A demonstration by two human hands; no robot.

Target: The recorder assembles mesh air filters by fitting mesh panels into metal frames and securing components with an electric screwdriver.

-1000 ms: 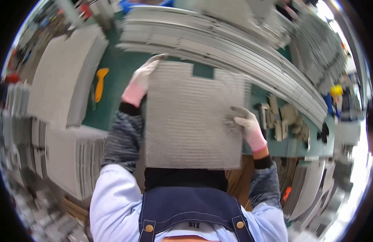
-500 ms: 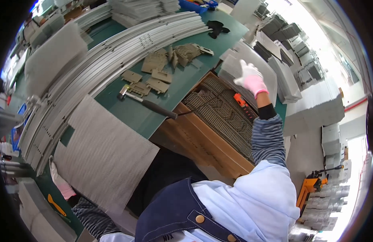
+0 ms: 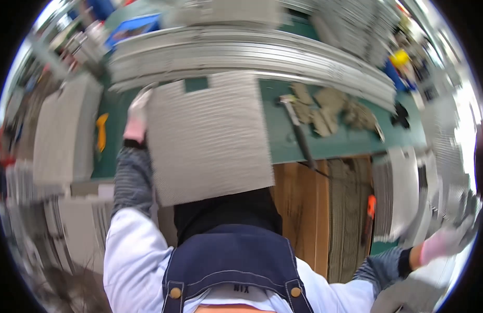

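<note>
A thin grey ribbed sheet (image 3: 212,138) with a square notch in its far edge lies in front of me, overhanging the green table's near edge. My left hand (image 3: 138,116), in a white and pink glove, is closed on the sheet's left edge near its far corner. Out at the far right, my right hand (image 3: 446,243), gloved alike, reaches beside stacked grey sheets. Its fingers look stretched out, though blurred, and I see nothing held in them. Right of the sheet lies a hammer (image 3: 297,130) with a dark handle.
Olive-brown plates (image 3: 325,112) lie beyond the hammer. Long metal profiles (image 3: 241,55) run across the table's back. A cardboard box (image 3: 320,219) of ribbed parts stands at right, an orange-red tool (image 3: 371,206) on it. Upright grey sheets (image 3: 400,190) stand beyond. A yellow cutter (image 3: 101,133) lies left.
The view has swung round, so the sheet now appears more central. My right hand has moved from over the stack by the box out to the far right. My left hand stays at the sheet's edge.
</note>
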